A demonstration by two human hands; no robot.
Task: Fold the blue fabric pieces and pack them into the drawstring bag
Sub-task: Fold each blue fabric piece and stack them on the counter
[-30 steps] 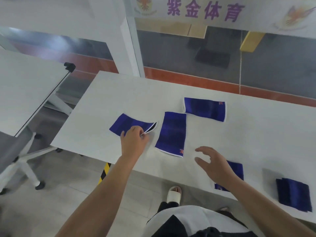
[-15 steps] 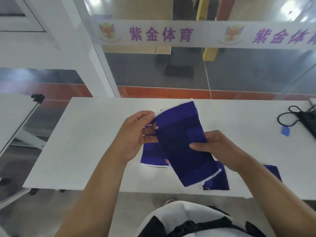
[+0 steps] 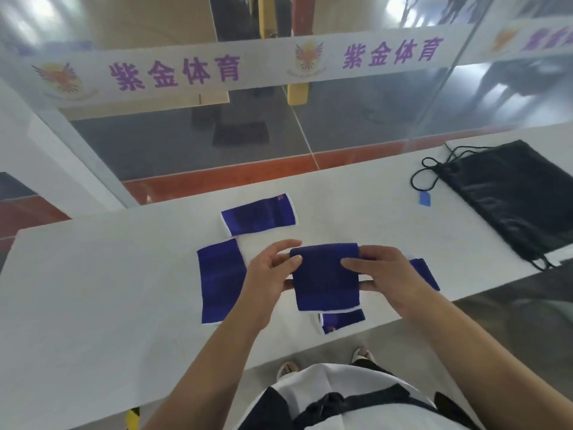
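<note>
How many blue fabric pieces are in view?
5: held piece between left hand and right hand; left piece beside it; far piece beyond; near-edge piece beneath it; right piece behind right hand. More may be hidden.

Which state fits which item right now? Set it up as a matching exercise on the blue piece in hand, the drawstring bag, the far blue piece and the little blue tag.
Items
1. held blue piece
2. drawstring bag
3. far blue piece
4. blue tag

States
A. black, flat at the right end of the table
B. gripped by the left hand and the right hand
C. small, on the table just beside the bag
D. flat beyond the hands, red mark at one corner

Pairs: 1-B, 2-A, 3-D, 4-C
</note>
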